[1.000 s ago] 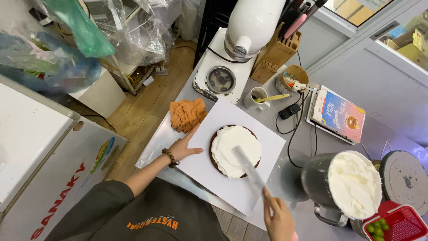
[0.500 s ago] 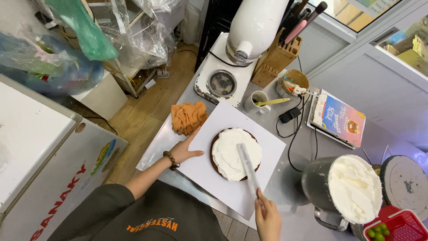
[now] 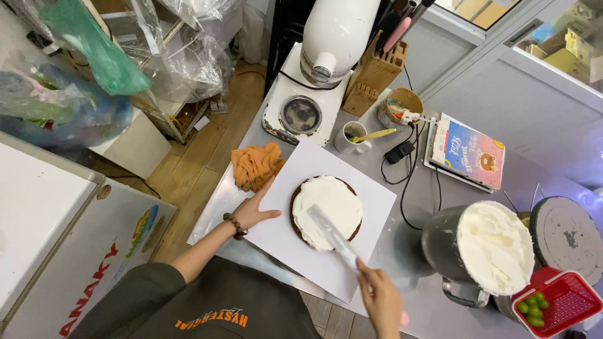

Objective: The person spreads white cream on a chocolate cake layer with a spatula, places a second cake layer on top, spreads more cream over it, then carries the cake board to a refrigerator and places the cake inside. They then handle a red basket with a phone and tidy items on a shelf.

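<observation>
Right hand (image 3: 380,300) grips the handle of a long flat spatula (image 3: 333,237), whose blade points up and to the left onto the cake (image 3: 326,210). That round cake, white with cream, sits mid-way on a big white board (image 3: 295,169), just ahead of the hand. Left hand (image 3: 254,210) lies flat and open on the board's left edge, beside the cake. An orange cloth (image 3: 256,166) lies near, maybe touching the board.
</observation>
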